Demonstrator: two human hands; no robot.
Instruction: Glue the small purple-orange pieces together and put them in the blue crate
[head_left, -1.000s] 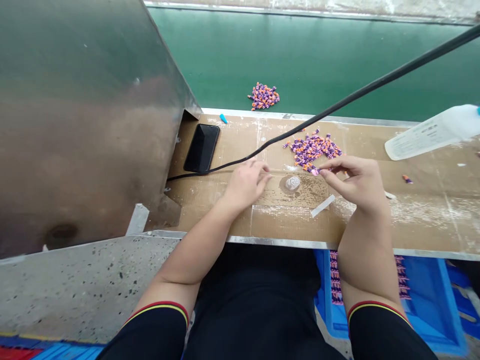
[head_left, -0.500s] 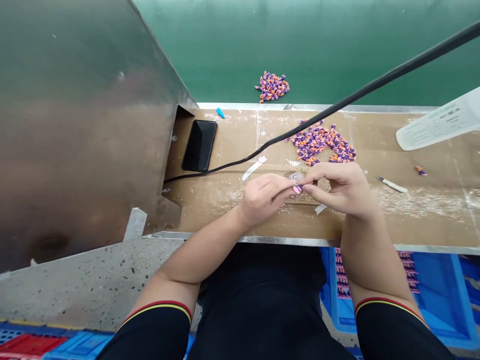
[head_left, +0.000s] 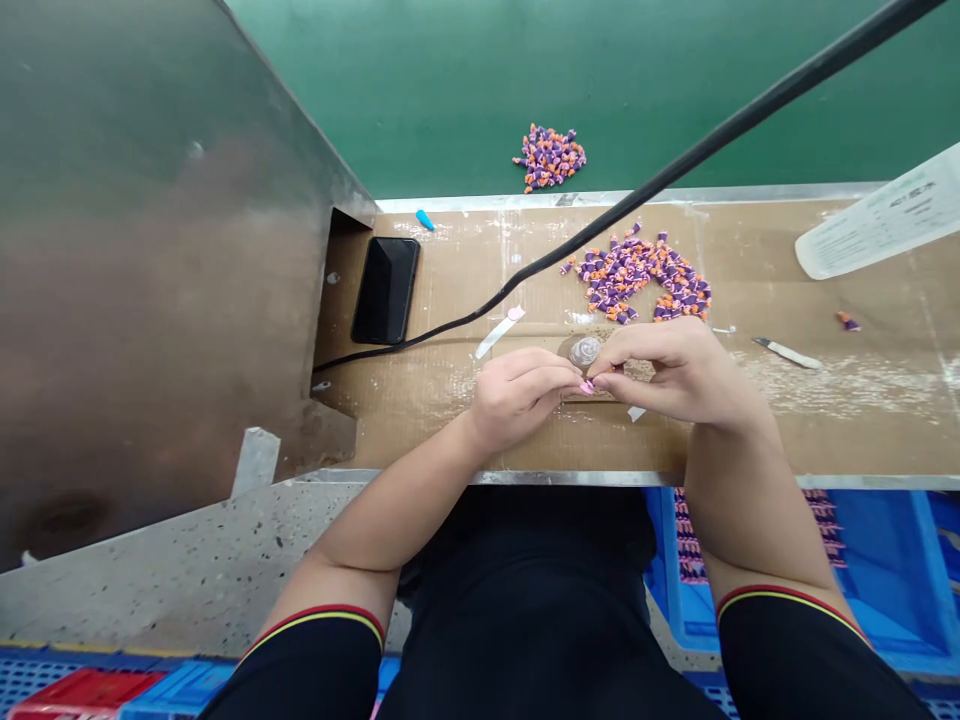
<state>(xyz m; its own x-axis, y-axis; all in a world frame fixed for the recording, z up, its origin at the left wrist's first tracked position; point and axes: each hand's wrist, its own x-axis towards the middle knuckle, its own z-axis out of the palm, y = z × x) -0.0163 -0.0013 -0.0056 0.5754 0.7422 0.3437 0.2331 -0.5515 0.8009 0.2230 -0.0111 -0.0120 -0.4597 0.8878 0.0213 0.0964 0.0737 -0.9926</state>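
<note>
My left hand (head_left: 517, 400) and my right hand (head_left: 675, 372) meet fingertip to fingertip over the cardboard-covered bench. Between them they pinch a tiny pink and purple piece (head_left: 587, 387), largely covered by the fingers. Just behind the fingertips lies a small round clear item with whitish rings (head_left: 584, 350). A loose heap of small purple, orange and pink pieces (head_left: 619, 280) spreads behind my right hand. To the left, a white strip with a pink end (head_left: 496, 334) lies on the cardboard.
A black phone (head_left: 385, 290) lies by the metal panel (head_left: 165, 260). A black cable (head_left: 555, 258) crosses the view diagonally. To the right are a craft knife (head_left: 787, 353) and a white bottle (head_left: 877, 220). Another heap (head_left: 550, 158) sits on the green surface. Blue crates (head_left: 885, 580) stand below.
The view has shifted slightly. My fingertips and the small piece have moved a little toward me, away from the round clear item, which now shows more fully.
</note>
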